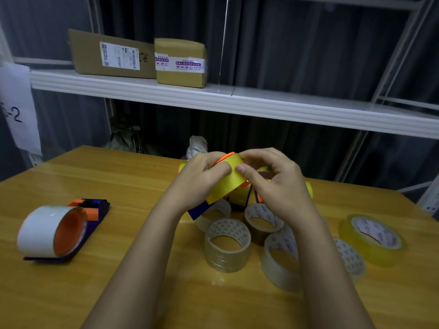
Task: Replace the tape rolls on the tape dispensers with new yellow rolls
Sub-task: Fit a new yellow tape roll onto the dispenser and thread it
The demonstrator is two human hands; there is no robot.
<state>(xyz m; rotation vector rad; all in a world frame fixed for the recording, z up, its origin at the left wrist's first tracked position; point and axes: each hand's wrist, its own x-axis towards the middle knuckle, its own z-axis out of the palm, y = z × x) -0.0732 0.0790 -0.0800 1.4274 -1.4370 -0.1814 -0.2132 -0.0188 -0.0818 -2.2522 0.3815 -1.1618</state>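
- Left hand (205, 173): raised above the counter at frame centre, forearm rising from the lower edge; fingers curled round the left side of the yellow roll (229, 180), thumb laid across its face.
- Right hand (276, 179): level with the left, forearm entering from the lower right; thumb pressed on the roll's outer face, fingers arched over its upper right rim, grasping it.
- Yellow roll: held in the air between both hands, seated on the orange hub of a blue tape dispenser (199, 210), whose body juts down and left beneath the left wrist.
- Clear and brownish tape rolls (227, 245): clustered on the counter (118, 181) directly below the hands; a yellowish roll (373, 238) lies flat toward the right edge.
- Second dispenser (64, 230): at the left of the frame, on its side, carrying a white roll on an orange hub.
- Shelf (213, 98): across the upper frame, bearing two cardboard boxes (142, 59).
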